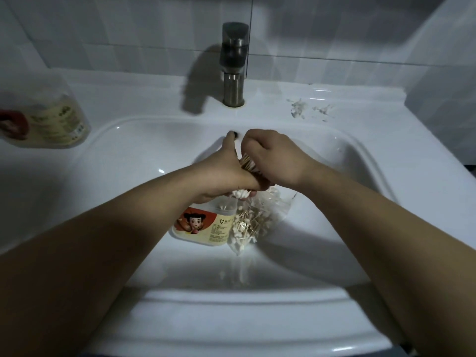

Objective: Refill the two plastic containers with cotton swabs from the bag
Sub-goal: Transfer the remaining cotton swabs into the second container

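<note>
Over the basin my left hand (224,173) grips a bunch of cotton swabs (247,164), wooden sticks showing between both hands and white tips poking out below. My right hand (270,155) is curled around the same bunch from the right. Under the hands a clear plastic container (203,225) with a red cartoon label lies in the basin. Beside it on the right lies the clear bag (255,220), with several swabs inside. A second labelled container (59,117) stands on the counter at far left.
The white sink (144,140) fills the middle; a steel faucet (234,65) rises behind it. White scraps (300,109) lie on the counter at back right. Tiled wall runs along the back and right.
</note>
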